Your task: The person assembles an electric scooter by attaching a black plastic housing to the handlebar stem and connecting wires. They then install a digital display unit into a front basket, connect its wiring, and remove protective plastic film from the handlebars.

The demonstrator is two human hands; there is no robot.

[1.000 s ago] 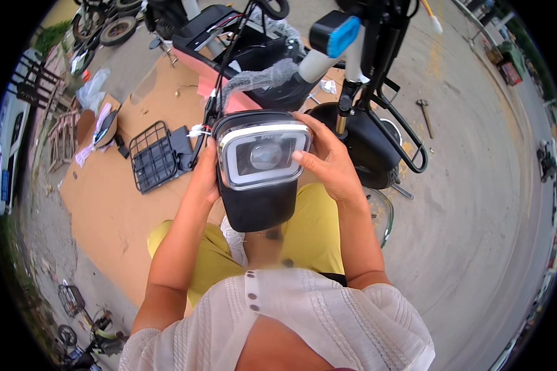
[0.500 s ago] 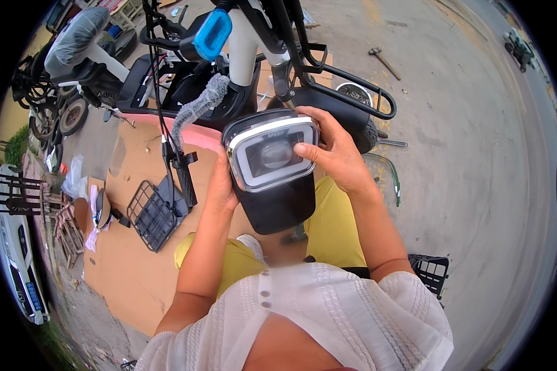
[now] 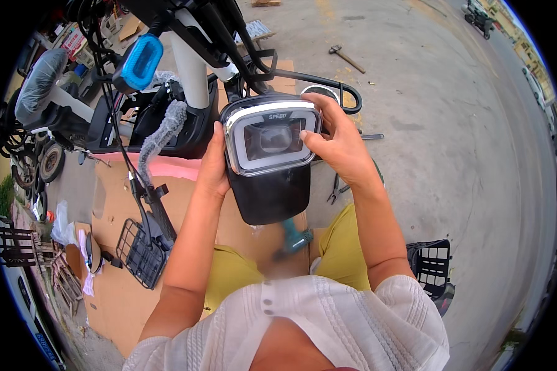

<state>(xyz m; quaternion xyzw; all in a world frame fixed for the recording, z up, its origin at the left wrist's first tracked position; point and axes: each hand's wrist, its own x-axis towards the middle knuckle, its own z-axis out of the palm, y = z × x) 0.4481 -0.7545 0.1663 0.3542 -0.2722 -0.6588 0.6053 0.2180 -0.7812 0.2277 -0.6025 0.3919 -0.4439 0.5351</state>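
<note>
Held up in front of me is a headlight (image 3: pixel 275 136) with a clear lens, a silver rim and a black housing that tapers downward. Its lens faces up toward me. My left hand (image 3: pixel 213 166) grips the housing along its left side, thumb upward. On the right side my right hand (image 3: pixel 337 145) holds it, with the thumb on the lens edge and the fingers curled round the back. Beyond the headlight stands a partly assembled electric bike with a white post (image 3: pixel 190 68), a blue-rimmed part (image 3: pixel 142 62) and a plastic-wrapped handlebar (image 3: pixel 162 136).
Cardboard (image 3: pixel 120 309) covers the ground at left, with a black wire basket (image 3: pixel 141 253) on it. A teal power drill (image 3: pixel 296 238) lies between my legs. Pliers (image 3: pixel 335 190) and a hammer (image 3: pixel 346 59) lie to the right. Another black basket (image 3: pixel 430 266) is beside me.
My view has shifted, so the bike sits farther left. The headlight is tipped slightly, still in both hands. The drill and pliers now show more clearly.
</note>
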